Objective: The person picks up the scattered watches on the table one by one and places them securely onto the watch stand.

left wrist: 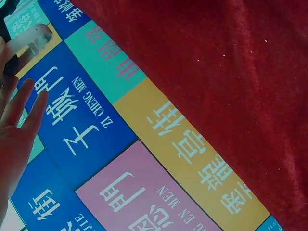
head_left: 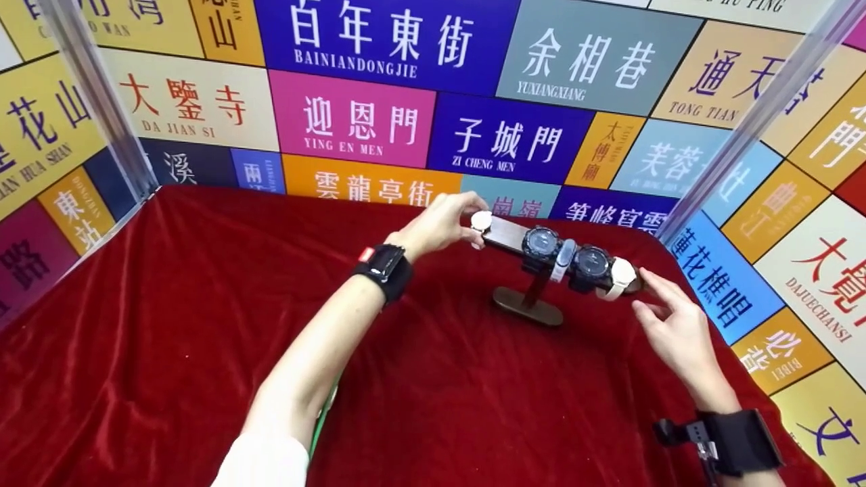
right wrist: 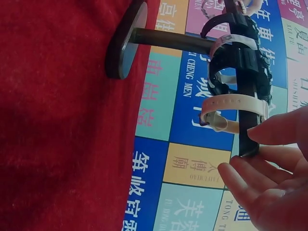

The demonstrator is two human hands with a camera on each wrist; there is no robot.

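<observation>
A T-shaped watch stand (head_left: 506,234) carries several watches on its bar. At the bar's left end my left hand (head_left: 436,226) pinches a small watch with a white face (head_left: 482,220); the left wrist view shows only part of that hand (left wrist: 19,125) beside a pale strap (left wrist: 31,41). Two chunky black watches (head_left: 541,241) flank a slim grey one (head_left: 563,260). Further right hangs a cream watch (head_left: 622,272), its strap (right wrist: 231,102) looped round the bar. Thumb and fingers of my right hand (right wrist: 274,178) hold the bar's right tip.
The stand's oval base (head_left: 528,308) rests on a dark red velvet cloth (head_left: 433,406). Behind the table rises a wall of coloured sign panels (head_left: 352,122). Clear upright posts (head_left: 758,122) stand at the back corners.
</observation>
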